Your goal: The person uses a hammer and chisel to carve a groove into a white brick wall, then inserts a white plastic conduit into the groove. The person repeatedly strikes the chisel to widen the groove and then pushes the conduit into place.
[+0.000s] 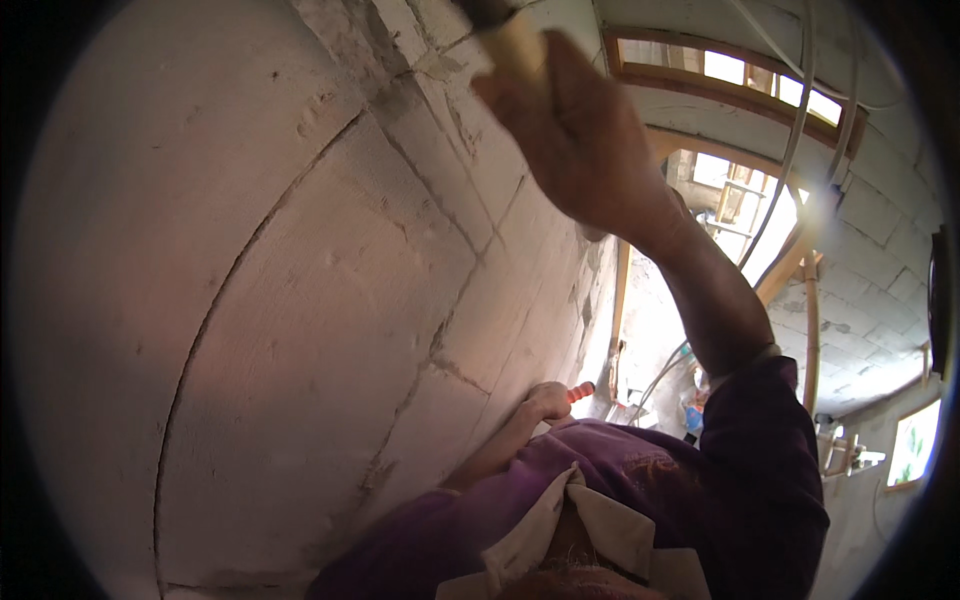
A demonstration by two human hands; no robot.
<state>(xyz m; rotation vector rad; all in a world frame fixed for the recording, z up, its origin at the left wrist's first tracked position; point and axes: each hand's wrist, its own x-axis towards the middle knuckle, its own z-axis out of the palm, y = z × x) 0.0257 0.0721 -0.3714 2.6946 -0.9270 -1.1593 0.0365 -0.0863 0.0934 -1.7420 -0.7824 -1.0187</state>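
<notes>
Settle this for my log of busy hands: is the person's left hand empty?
No: the left hand is closed on a red object, whose end sticks out beyond the fist.

Pale handle point(515, 48) aloft, red grip point(581, 392) below

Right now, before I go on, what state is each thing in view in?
Right hand: raised, closed around the pale handle.
Pale handle: gripped; its dark far end is cut off by the picture's top edge.
Left hand: low beside the wall, closed around the red handle.
Red handle: gripped, one end sticking out.
Wall: rough, dark seams showing.
Upper window: light coming through.
Cable: hanging.
</notes>
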